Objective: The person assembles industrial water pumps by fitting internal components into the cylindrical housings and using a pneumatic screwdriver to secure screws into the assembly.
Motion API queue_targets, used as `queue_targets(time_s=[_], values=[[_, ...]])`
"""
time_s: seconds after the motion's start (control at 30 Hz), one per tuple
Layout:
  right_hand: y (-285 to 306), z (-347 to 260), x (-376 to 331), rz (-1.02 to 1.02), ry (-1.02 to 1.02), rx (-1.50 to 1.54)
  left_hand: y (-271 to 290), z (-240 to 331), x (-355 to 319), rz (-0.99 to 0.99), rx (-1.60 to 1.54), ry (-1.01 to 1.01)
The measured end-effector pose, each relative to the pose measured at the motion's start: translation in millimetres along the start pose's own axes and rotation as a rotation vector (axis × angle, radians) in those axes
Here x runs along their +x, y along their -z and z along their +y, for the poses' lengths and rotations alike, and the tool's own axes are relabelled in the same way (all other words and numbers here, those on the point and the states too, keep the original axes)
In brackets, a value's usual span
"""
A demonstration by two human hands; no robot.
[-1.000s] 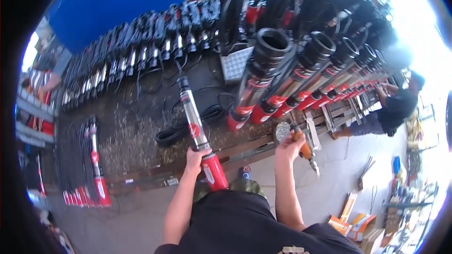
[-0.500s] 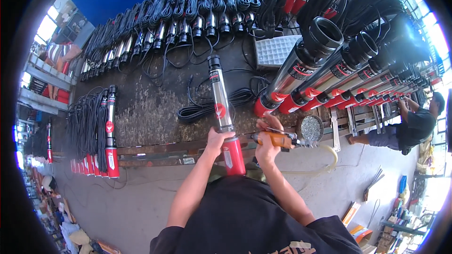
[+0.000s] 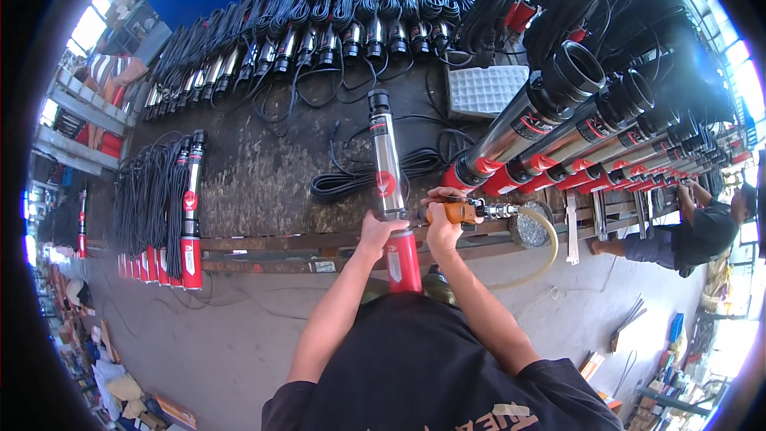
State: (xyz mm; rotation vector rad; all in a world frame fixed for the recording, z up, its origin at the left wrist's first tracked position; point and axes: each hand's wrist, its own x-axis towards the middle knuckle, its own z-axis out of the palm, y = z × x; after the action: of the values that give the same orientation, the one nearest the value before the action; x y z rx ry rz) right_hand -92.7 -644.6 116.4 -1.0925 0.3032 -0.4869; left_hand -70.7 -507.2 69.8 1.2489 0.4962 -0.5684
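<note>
A long submersible pump (image 3: pixel 386 161), silver with a black top and a red lower end, lies over the bench edge with the red end toward my body. Around its middle, just above the red part, my left hand (image 3: pixel 380 235) is closed. My right hand (image 3: pixel 444 227) grips an orange air screwdriver (image 3: pixel 461 213), whose tip points left at the pump's side by the joint; whether it touches a screw cannot be made out. From the tool's rear a pale air hose (image 3: pixel 550 243) curves down. Behind the pump lies a coiled black cable (image 3: pixel 351 183).
A dense row of finished-looking pumps (image 3: pixel 511 132) leans along the right. Cabled pumps (image 3: pixel 351 36) line the back, others (image 3: pixel 190 215) hang at the left edge. A round tin of small metal parts (image 3: pixel 530 227) and a white gridded tray (image 3: pixel 487 89) sit nearby. A co-worker (image 3: pixel 710 223) stands far right.
The air screwdriver has come left and turned, its tip now against or close to the pump's joint. My left hand keeps its hold. The whole view has shifted slightly.
</note>
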Motion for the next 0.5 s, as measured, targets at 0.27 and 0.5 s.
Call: queue_targets(time_s=[0.27, 0.5], values=[[4.9, 10.9, 3.8, -0.018, 0.033, -0.022, -0.9, 2.7, -3.5, -0.021, -0.024, -0.009], [2.8, 13.3, 1.5, -0.057, 0.096, -0.049, 0.5, -0.6, -0.2, -0.02, -0.024, -0.023]])
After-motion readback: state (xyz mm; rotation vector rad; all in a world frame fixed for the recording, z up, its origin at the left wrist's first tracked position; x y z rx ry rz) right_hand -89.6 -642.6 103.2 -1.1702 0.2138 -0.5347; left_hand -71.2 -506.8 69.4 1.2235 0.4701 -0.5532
